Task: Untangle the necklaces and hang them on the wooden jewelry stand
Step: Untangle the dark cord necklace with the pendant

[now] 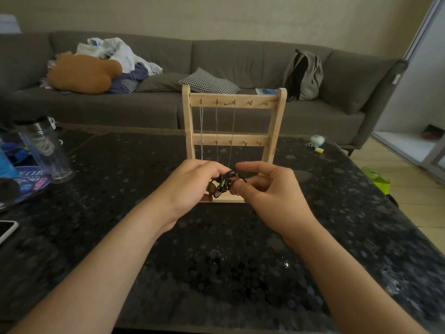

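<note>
Low in my view, the left forearm (103, 266) and right forearm (342, 273) reach forward over the dark speckled counter (216, 261), angled toward each other. I see the left grip (192, 186) with its fingers curled round a black tangle of necklaces (222, 185). The right grip (272, 194) pinches the same tangle between thumb and forefinger, just in front of the wooden jewelry stand (234, 104). Thin chains (216, 126) hang from its top rail. A clear bottle (45, 150) stands far left, a phone (7, 229) lies at the left edge, and behind is a grey sofa (240, 59) with a backpack (303, 75)
</note>
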Tool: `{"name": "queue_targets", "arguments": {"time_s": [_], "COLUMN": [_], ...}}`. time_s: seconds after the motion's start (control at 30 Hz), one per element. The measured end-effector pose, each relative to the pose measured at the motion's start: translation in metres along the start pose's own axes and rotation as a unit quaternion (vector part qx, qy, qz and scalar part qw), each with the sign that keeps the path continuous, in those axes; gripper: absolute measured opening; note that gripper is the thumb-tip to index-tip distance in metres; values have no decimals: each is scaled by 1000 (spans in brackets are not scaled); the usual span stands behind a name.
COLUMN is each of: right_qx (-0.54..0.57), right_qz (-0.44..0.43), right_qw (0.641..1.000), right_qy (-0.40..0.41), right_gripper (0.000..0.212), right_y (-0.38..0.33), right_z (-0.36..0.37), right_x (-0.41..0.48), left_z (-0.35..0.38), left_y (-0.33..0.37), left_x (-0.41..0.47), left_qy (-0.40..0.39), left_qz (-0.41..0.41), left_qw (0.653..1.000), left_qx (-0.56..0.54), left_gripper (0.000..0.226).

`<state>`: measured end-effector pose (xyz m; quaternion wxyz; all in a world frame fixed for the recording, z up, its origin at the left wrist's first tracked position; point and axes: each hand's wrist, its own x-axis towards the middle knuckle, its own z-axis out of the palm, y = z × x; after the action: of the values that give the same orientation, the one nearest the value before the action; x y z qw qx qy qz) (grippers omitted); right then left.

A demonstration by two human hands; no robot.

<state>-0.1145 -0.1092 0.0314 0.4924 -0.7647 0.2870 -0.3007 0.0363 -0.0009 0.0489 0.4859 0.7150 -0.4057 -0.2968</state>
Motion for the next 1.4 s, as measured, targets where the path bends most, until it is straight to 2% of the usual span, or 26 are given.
{"name": "queue_targets", "arguments": {"time_s": [0.2,0.37,0.5,0.6,0.77,0.87,1.0,1.2,1.4], "right_qx": [-91,-50,-28,-19,-17,-23,-62,-84,-58], "right_qz": [-49,-48,-64,-59,-39,-40,-54,-60,-36], "right_qw": [995,997,997,998,998,997,994,994,998], "right_qy": [1,16,26,31,39,56,65,43,12], "right_gripper": [32,23,10,11,12,12,13,37,27], "right_y": [6,5,5,6,8,9,11,13,13], "right_z": [5,4,3,3,3,2,6,9,5], "right_x": [2,2,3,4,4,4,3,2,4], "left_z": [0,-3,-4,-5,-5,-5,-3,0,-2], "left_y": [-6,-11,-12,-13,-14,-13,-13,-18,-20], "left_x": [3,6,9,10,8,5,3,7,8], "left_qy": [13,29,7,4,6,8,10,9,3], "left_qz": [26,17,-5,-20,7,36,93,115,123], "left_qw": [999,999,999,999,999,999,994,988,987], "left_qx": [25,-15,-36,-47,-33,-19,54,102,108], "left_gripper": [33,31,32,31,27,21,28,28,28]}}
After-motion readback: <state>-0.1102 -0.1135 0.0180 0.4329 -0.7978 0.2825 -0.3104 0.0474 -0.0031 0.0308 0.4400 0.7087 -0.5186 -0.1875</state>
